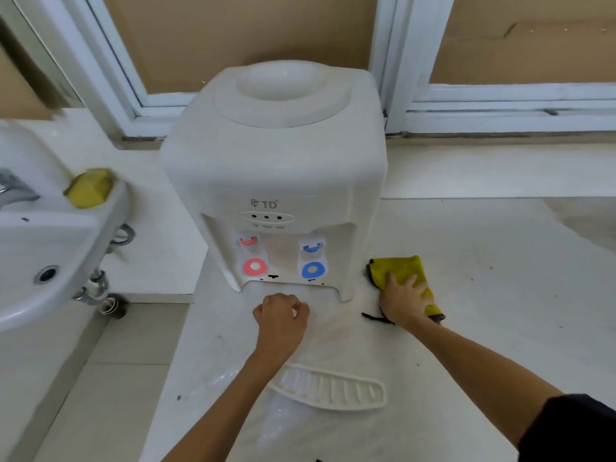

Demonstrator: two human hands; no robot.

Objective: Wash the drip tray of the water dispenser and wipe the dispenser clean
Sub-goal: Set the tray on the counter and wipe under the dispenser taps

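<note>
A cream tabletop water dispenser (pixel 273 175) stands on a pale marble ledge (pixel 483 261), with a red tap on its left and a blue tap on its right. Its slotted drip tray grille (pixel 333 388) lies flat on the ledge, close to me and apart from the dispenser. My left hand (pixel 281 315) hovers just in front of the dispenser's base, fingers curled, holding nothing. My right hand (pixel 403 298) rests with spread fingers on a yellow cloth (pixel 398 268) that lies to the right of the dispenser.
A white wash basin (pixel 40 248) with a tap is mounted at the left, and a yellow sponge (pixel 88 188) sits on its rim. White window frames backed with cardboard run behind the dispenser. The tiled floor lies below the ledge on the left.
</note>
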